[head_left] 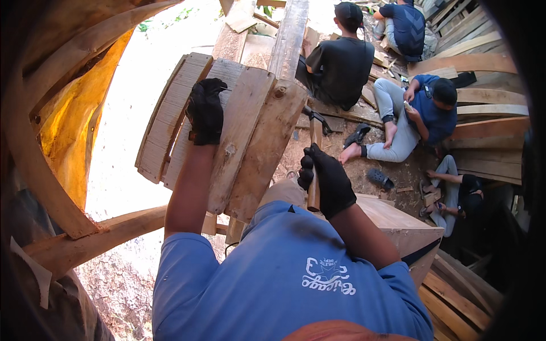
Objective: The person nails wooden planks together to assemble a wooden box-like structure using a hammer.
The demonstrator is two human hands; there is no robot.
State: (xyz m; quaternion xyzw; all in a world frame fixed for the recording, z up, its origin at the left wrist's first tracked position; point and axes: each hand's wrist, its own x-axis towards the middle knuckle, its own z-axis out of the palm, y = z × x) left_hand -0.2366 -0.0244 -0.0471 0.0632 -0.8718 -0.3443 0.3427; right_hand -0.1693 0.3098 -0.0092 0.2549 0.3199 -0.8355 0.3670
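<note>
A panel of weathered wooden slats [242, 136] lies tilted in front of me. My left hand [206, 112], in a black glove, rests on its upper part with the fingers curled together. A thin dark tip pokes out by the fingertips; what it belongs to is too small to tell. To the right of the panel, my right hand [329, 181], also gloved in black, is wrapped round the wooden handle of a hammer [315, 133]. The hammer's dark metal head points away from me, close to the panel's right edge, and the handle's end sticks out below my fist.
Several people sit to the right, one in a dark shirt [344, 62] nearest the panel. A grey clog [380, 178] lies on the chip-strewn ground. Curved planks [492, 128] are stacked at the right, a wooden box [401, 224] stands beside me, and a curved timber frame [48, 170] rises at the left.
</note>
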